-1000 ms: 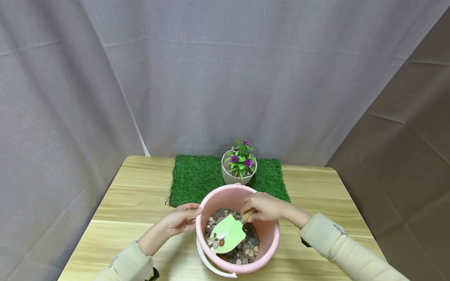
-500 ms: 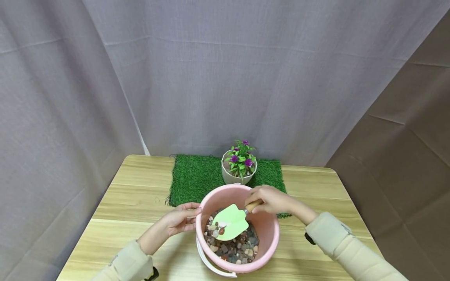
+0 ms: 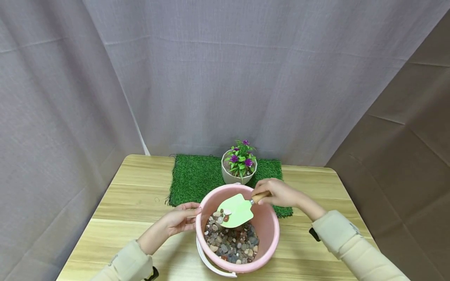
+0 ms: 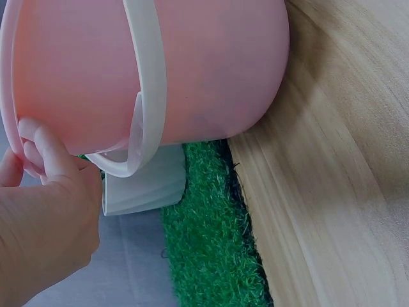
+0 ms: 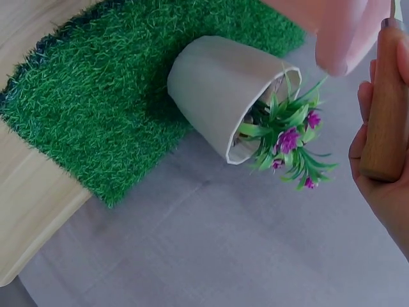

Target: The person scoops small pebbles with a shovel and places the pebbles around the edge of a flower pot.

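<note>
A pink bucket (image 3: 266, 230) with multicoloured pebbles (image 3: 232, 244) in its bottom stands at the table's near side. My left hand (image 3: 180, 220) pinches the bucket's left rim between thumb and fingers, seen up close in the left wrist view. My right hand (image 3: 277, 192) grips the wooden handle (image 5: 386, 109) of a garden trowel (image 3: 240, 212). The trowel's light green blade is inside the bucket's mouth, above the pebble bed, and carries several pebbles (image 3: 225, 215) near its left edge. Its blade is almost wholly out of the right wrist view.
Behind the bucket, a white pot (image 3: 233, 179) with a purple-flowered plant (image 3: 241, 159) stands on a green turf mat (image 3: 197, 175). The bucket's white handle (image 3: 211, 265) hangs down on the near left. Grey curtain (image 3: 218, 78) closes off the table's (image 3: 137, 191) back.
My right hand has raised the trowel with its pebbles off the bucket's bottom, up and to the right. My left hand has stayed on the rim.
</note>
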A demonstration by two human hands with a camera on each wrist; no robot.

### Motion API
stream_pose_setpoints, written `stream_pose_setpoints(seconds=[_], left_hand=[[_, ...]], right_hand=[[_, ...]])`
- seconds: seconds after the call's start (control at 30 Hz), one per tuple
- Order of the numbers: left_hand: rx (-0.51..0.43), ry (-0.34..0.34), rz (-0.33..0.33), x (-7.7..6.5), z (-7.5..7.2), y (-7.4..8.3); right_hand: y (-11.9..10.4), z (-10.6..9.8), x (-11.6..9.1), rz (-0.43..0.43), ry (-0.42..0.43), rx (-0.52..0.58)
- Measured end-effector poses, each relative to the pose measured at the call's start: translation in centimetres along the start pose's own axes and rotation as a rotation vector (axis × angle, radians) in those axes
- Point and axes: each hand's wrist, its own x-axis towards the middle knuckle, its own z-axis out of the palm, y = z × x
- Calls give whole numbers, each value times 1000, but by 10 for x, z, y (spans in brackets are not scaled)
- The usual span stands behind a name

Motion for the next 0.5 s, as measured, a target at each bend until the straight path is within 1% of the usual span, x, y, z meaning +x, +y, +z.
stream_pose_setpoints(seconds=[0.13,0.27,0.4,0.5], left_hand=[[-6,-4,1,-1,1,1],[-9,-3,-1,-1,2,1],[0,-6,-2,1,-1,0],[11,-29,12,2,-4,-3]], right_hand=[[2,-4,-2,29,2,42],[4,-6,-3,37,8,73],[7,-10,-6,35,25,77],[11,-11,-9,38,38,70]])
